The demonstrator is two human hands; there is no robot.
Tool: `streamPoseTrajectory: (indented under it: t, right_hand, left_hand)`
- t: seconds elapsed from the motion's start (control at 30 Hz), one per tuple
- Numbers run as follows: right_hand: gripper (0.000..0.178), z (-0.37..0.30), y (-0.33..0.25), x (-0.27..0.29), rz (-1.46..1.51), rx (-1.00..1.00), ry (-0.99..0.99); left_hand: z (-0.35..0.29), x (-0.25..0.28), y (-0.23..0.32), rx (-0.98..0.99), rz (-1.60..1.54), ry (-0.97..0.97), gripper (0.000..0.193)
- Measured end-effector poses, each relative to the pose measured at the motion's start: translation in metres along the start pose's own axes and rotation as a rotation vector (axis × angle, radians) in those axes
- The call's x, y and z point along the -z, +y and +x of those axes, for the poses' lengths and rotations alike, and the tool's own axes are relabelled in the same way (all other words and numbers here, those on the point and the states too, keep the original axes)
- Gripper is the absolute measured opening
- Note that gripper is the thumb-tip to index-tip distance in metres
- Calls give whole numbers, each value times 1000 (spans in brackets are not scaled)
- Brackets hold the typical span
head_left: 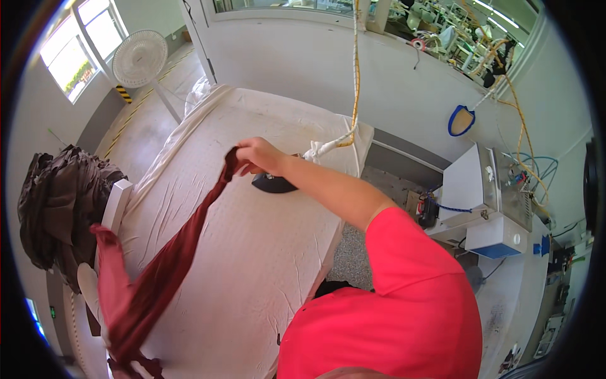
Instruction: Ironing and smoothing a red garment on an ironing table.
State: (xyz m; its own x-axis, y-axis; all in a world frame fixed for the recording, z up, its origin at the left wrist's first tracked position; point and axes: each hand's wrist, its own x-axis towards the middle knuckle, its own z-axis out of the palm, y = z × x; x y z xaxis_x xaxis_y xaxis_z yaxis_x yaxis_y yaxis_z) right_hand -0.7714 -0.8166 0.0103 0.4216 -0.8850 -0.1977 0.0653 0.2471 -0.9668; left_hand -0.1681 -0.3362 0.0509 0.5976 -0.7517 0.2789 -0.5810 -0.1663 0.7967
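Observation:
My right hand (257, 158) reaches over the padded, white-covered table (243, 252) with its fingers pinched on one end of a dark red cloth (173, 259). From there the cloth hangs in a long, narrow, slanting stretch and bunches at the lower left, by the table's near left edge. A black iron (273, 184) sits on the table just beside and partly behind my right hand and forearm. A white-wrapped cord (325, 149) runs to the iron from above. I cannot make out my left hand anywhere in the head view.
Heaped dark brown fabric (63, 208) lies left of the table, next to a white post (117, 205). A white fan (140, 59) stands at far left. Right of the table are a metal box machine (464, 180) and a blue-rimmed pad (461, 120) on the wall.

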Motion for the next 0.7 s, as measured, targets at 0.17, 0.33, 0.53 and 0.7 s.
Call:
streamPoseTrajectory:
  t: [0.17,0.33,0.53,0.7]
  right_hand:
    - [35,40,102,52,-1132,500,291]
    - [73,36,114,68,-1423,472,353]
    - [69,53,134,67,-1730,373,323]
    - [57,8,139,20,-1479,839,165]
  left_hand:
    - [-195,-171,8,549,489,-91,50]
    - [-249,-272,-15,424,481,-178,47]
    - [-222,-268,-2,591,353,-218,38]
    - [-219,-234,18,837,-353,-45,27]
